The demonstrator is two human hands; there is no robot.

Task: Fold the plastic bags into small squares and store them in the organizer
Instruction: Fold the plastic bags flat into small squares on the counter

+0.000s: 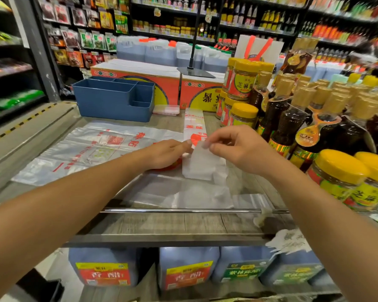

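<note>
Pinching folded bag strip point(198, 162) at table centre with right hand point(238, 149), pressing flat with left hand point(165, 154); risking slippery plastic springing open. Organizer point(114, 99) waiting at eleven o'clock.

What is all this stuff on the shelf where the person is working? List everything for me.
Folded bag strip: one, clear with red print, centre, being folded.
Flat bags: a few, clear with red print, spread at left.
Organizer: one, blue, back left; compartments look empty.
Small folded stack: one, clear and pinkish, right of the organizer.
Cartons: two, red and yellow, behind.
Jars: many, yellow lids, right.
Bottles: many, dark with tan caps, right.
Jugs: four, below the shelf.
Left hand: presses the strip.
Right hand: pinches the folded end.
</note>
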